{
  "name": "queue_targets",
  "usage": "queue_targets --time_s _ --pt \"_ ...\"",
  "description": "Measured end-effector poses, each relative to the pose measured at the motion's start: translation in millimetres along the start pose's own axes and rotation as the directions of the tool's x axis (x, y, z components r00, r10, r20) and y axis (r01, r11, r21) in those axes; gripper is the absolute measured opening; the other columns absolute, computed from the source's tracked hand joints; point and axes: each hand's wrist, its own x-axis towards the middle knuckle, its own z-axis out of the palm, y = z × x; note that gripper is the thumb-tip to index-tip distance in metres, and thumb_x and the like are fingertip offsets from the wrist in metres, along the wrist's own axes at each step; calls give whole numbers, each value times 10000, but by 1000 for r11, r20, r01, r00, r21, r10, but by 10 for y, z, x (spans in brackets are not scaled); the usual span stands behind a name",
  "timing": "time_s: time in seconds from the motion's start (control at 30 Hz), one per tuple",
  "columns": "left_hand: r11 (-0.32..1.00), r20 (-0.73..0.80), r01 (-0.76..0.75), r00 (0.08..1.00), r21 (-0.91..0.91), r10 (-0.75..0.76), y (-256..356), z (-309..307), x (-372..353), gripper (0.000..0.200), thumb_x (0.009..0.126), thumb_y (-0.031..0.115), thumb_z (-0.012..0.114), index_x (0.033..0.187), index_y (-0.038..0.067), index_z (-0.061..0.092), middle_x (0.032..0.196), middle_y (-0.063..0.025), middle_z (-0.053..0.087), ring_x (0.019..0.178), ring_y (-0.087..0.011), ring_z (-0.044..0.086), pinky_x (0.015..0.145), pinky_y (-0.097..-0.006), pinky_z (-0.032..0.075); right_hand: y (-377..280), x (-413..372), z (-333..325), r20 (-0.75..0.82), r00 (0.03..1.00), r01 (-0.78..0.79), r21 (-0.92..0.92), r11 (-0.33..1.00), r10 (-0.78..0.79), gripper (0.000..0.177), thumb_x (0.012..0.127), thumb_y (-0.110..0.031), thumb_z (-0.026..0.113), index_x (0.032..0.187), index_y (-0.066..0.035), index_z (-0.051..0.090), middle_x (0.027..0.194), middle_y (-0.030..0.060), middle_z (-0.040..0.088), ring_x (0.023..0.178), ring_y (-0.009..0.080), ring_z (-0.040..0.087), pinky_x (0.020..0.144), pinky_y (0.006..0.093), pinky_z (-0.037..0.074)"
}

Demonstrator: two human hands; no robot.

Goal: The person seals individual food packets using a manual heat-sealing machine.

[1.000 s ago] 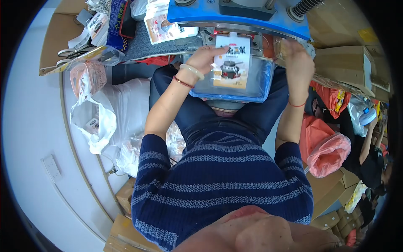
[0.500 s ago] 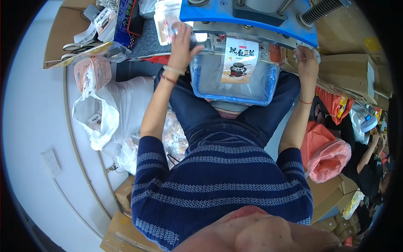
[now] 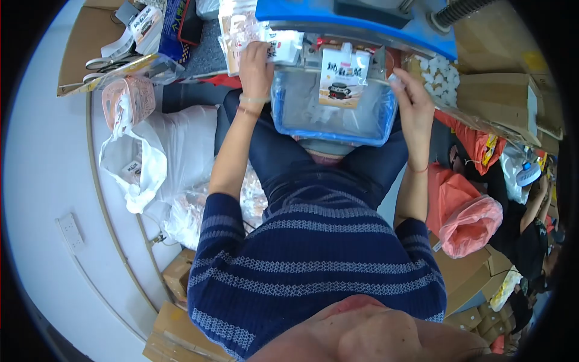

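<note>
At upper centre, a pouch (image 3: 344, 78) overhangs a tub (image 3: 329, 137); at its left, the left hand (image 3: 256, 66) curls over other pouches (image 3: 286, 47), grip unclear; rightward, the right hand (image 3: 416, 102) pinches a white bit (image 3: 394, 79).

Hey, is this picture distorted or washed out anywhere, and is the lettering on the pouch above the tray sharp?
Head view: wide-angle distortion, black corners, the wall pipe bowed; head view: pale patches on the stacked pouches by the left hand look washed out; head view: the pouch above the tray shows large characters slightly soft, small print unreadable.
</note>
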Motion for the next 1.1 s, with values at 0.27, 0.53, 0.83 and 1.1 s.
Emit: queue_targets --time_s 0.27,0.53,0.83,1.1 --pt "933 118 162 985 -323 -130 202 -439 -66 325 768 -113 580 1032 10 726 1084 -115 718 1045 -247 673 932 -325 511 -114 -325 447 248 957 128 101 987 -149 224 851 -61 725 1071 -30 696 1010 92 699 807 158 636 749 280 511" --pt "505 508 585 808 -635 -298 985 -703 64 229 832 -53 655 1043 -10 732 982 -72 744 852 -97 665 794 -239 520 -821 101 361 2 880 474 69 878 -475 204 822 -37 736 1024 -18 708 1004 97 697 908 213 664 780 303 531" --pt "158 915 902 390 -403 106 853 -393 -25 236 891 120 730 1063 -40 713 965 -81 729 855 -84 647 774 -237 524 -459 342 189 529 787 396 -41 918 -316 239 919 -197 651 1063 -9 676 1030 142 684 935 324 651 807 381 517" --pt "-323 941 886 334 -333 -55 924 104 254 218 886 76 715 1055 -57 683 1025 -129 722 893 -164 697 809 -289 557 -162 467 -368 -17 998 19 -823 567 -59 304 994 -333 500 1043 -80 661 951 149 698 841 390 669 721 450 536"
